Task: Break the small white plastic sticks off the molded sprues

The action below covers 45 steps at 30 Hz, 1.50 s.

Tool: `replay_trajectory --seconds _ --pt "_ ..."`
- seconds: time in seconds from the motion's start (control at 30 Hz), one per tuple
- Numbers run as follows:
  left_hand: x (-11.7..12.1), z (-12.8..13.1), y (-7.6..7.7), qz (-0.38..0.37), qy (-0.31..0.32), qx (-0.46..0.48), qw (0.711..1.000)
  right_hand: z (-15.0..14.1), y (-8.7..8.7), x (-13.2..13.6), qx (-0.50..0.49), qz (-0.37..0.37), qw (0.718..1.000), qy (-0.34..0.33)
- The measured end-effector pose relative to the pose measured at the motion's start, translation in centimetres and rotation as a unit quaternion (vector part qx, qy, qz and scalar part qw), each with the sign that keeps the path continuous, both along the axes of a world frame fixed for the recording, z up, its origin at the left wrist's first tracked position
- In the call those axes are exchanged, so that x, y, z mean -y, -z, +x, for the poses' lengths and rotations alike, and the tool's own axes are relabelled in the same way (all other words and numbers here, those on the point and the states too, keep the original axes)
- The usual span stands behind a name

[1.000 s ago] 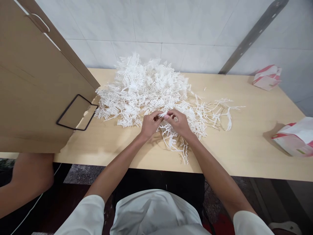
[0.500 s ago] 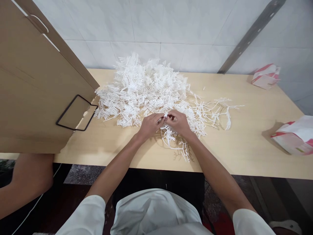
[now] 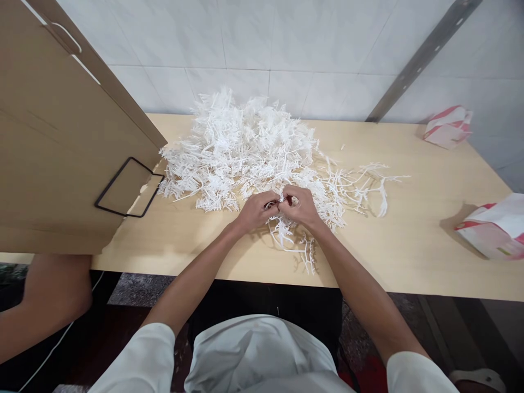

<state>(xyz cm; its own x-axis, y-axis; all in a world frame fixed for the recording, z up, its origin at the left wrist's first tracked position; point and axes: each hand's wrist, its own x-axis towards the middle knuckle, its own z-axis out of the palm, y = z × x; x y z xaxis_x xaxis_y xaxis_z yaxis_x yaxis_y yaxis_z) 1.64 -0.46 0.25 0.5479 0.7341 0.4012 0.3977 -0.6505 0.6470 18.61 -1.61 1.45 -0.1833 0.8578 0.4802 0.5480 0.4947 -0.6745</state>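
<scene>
My left hand (image 3: 258, 209) and my right hand (image 3: 299, 204) meet over the table, fingers pinched around a small piece of white branching plastic (image 3: 281, 198). The fingertips cover most of that piece. Behind the hands rises a large heap of white branched plastic sprigs (image 3: 245, 147). Loose branching strands (image 3: 292, 243) hang or lie just below my hands, toward the table's front edge. More long white sprigs (image 3: 362, 183) spread out to the right of the heap.
A tall cardboard sheet (image 3: 69, 142) with a black wire stand (image 3: 129, 188) borders the left side. Another person's arm (image 3: 57, 289) shows below it. Two red-and-white paper packets (image 3: 448, 128) stand on the wooden table (image 3: 401, 245) at right. A tiled wall (image 3: 327, 38) backs it.
Both hands stay together at nearly the same spot, with the fingers shifted slightly around the white piece. The strands below them have moved a little. The heap looks unchanged.
</scene>
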Motion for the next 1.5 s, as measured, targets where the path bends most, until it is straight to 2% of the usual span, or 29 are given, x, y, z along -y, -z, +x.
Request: replay_trajectory --seconds 0.13,0.27,0.33,0.53,0.63,0.7,0.83,1.0,1.17,1.37,1.5 --pt "0.1 0.3 -0.2 -0.019 -0.034 0.051 0.998 -0.1 0.5 0.0 -0.001 0.027 0.999 0.020" --pt "-0.1 0.4 -0.3 -0.039 -0.099 0.104 0.989 -0.4 0.5 0.0 -0.057 0.016 0.995 0.080" --pt "-0.3 0.3 -0.2 -0.045 -0.103 0.103 0.988 -0.5 0.3 -0.1 -0.078 0.008 0.993 0.094" --pt "-0.1 0.2 0.0 -0.035 -0.074 0.066 0.994 0.2 0.0 -0.6 -0.056 -0.070 0.996 0.011" --pt "0.2 0.2 0.0 -0.046 -0.078 0.040 0.995 0.6 0.1 -0.8 -0.029 -0.066 0.997 -0.017" --pt "0.3 0.3 0.1 -0.043 -0.088 0.014 0.995 0.6 0.3 -0.7 -0.019 -0.034 0.999 -0.005" --pt "0.2 0.3 0.5 0.001 -0.107 -0.054 0.993 0.1 0.4 -0.4 -0.010 0.005 0.998 0.062" --pt "-0.1 0.2 1.2 0.055 -0.111 -0.108 0.986 -0.2 0.3 -0.1 0.017 -0.042 0.997 0.059" --pt "0.0 0.3 1.0 0.103 -0.084 -0.152 0.979 -0.1 -0.2 0.0 0.001 -0.089 0.995 0.048" --pt "-0.2 0.1 1.0 0.113 -0.119 -0.111 0.980 0.0 -0.1 -0.2 -0.037 -0.128 0.990 0.040" --pt "-0.4 -0.1 1.4 0.111 -0.122 -0.113 0.980 0.0 0.2 -0.2 0.034 -0.081 0.995 0.049"
